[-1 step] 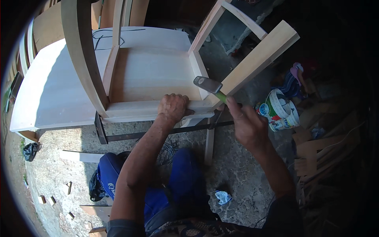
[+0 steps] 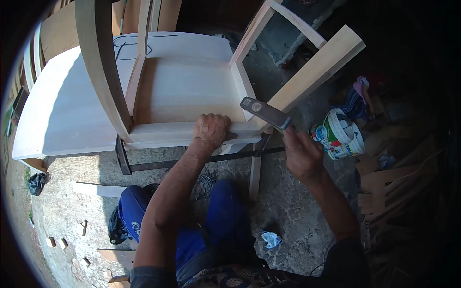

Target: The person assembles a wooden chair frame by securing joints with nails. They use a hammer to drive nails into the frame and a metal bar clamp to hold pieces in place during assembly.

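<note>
A wooden chair frame (image 2: 165,133) rests in front of me on a broad white tabletop (image 2: 72,113). My left hand (image 2: 210,130) is closed over its near rail, the fingertips hidden on the far side. My right hand (image 2: 305,156) grips a hammer (image 2: 265,113), whose metal head hangs over the frame's right near corner, close to the foot of a thick slanting post (image 2: 314,72). Most of the hammer's handle is hidden by the head and my hand. Below the near rail runs a dark bar clamp (image 2: 123,156), its jaw against the left corner.
White buckets (image 2: 345,137) stand on the floor at the right, above a heap of wood offcuts (image 2: 391,182). Small wood blocks (image 2: 51,242) and a black plastic bag (image 2: 37,183) lie at the left. A crumpled wrapper (image 2: 272,239) is near my knees.
The hammer head has shifted slightly right and turned in my right hand, so its long side shows and the green handle is mostly out of sight. My left hand stays on the rail.
</note>
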{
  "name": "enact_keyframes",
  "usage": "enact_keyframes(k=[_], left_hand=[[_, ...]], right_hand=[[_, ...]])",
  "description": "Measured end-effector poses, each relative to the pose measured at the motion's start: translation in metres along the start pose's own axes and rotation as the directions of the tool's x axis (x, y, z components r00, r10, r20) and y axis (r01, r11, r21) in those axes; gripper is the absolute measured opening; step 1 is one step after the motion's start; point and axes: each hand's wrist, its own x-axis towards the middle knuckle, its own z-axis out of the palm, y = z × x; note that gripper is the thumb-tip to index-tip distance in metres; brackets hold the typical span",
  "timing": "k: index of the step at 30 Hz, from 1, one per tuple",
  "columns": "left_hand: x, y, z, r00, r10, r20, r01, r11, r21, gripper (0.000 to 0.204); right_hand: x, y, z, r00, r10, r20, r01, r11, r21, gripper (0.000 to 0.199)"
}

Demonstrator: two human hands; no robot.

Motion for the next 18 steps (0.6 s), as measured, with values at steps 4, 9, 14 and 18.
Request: enact_keyframes(k=[4,9,14,18], left_hand=[[0.005,0.009,0.002,1.000,0.026,-0.017,-0.027,0.999,-0.026,0.049],[0.000,0.002,0.007,1.000,0.012,0.015,-0.013,1.000,0.009,0.049],[0.013,0.007,-0.005,1.000,-0.010,0.019,0.010,1.000,-0.015,0.052],[-0.009,0.005,-0.003,0.986,0.102,-0.133,-0.098,0.994,0.037,0.056]], right_hand=[[-0.017,0.024,0.024,0.901,0.182,0.394,-0.105,0.972,-0.208,0.073],[-0.010,0.007,0.013,0.993,-0.031,-0.118,0.036,0.999,0.040,0.074],[-0.005,0.026,0.015,0.893,0.154,0.423,-0.123,0.987,-0.099,0.075],[0.025,-0.011,0.042,0.974,0.223,0.039,-0.220,0.896,0.385,0.066]])
